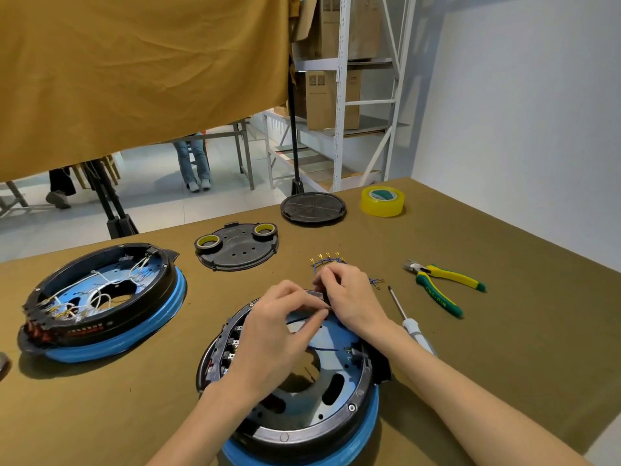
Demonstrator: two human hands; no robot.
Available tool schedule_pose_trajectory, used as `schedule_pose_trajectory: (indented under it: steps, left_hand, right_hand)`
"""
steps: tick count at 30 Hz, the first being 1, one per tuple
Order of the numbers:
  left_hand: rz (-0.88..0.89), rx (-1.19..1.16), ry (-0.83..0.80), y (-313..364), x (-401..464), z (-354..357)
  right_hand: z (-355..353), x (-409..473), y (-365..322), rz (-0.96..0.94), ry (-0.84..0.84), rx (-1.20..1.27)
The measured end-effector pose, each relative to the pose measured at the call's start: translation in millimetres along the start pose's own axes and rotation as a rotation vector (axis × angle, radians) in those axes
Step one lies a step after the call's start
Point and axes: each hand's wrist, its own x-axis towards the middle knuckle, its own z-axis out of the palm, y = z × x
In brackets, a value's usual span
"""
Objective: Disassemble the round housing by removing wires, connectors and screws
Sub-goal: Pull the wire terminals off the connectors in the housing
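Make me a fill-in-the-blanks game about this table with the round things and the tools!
1. Both hands, left hand and right hand, work over the near round housing, which has a ____ rim underneath.
2. The pliers have yellow and ____ handles.
3. The big tape roll at the far side is ____.
4. The screwdriver lies between the near round housing and the ____.

Missing words: blue; green; yellow; pliers

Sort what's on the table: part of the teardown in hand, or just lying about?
In the job:
near housing
blue wire
left hand, right hand, both pinching at the far rim
pulled wires
screwdriver

Lying about:
second housing
pliers
yellow tape
black plate with two tape rolls
round black cover
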Motion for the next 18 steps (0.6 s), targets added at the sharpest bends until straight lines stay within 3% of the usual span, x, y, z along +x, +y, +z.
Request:
schedule_pose_trajectory:
  steps: [3, 8, 10, 14, 18]
  left_hand:
    - [-0.171, -0.151, 0.155, -6, 3, -8]
    - [-0.316, -0.538, 0.199, -4, 6, -12]
    - [-0.356, -0.622, 0.207, -7, 6, -15]
    - [-0.383, -0.639, 0.234, -8, 6, -19]
    - [-0.423, -0.499, 0.187, -14, 8, -13]
  right_hand:
    - [-11, -17, -9, -0.083, 0.058, 0.191]
    - [-16, -38, -27, -0.115, -0.32, 0.311]
    - [-14, -39, -31, -0.135, -0.383, 0.324]
    - [-11, -34, -30, -0.157, -0.356, 0.378]
    - [-15, -16, -15, -0.149, -0.258, 0.361]
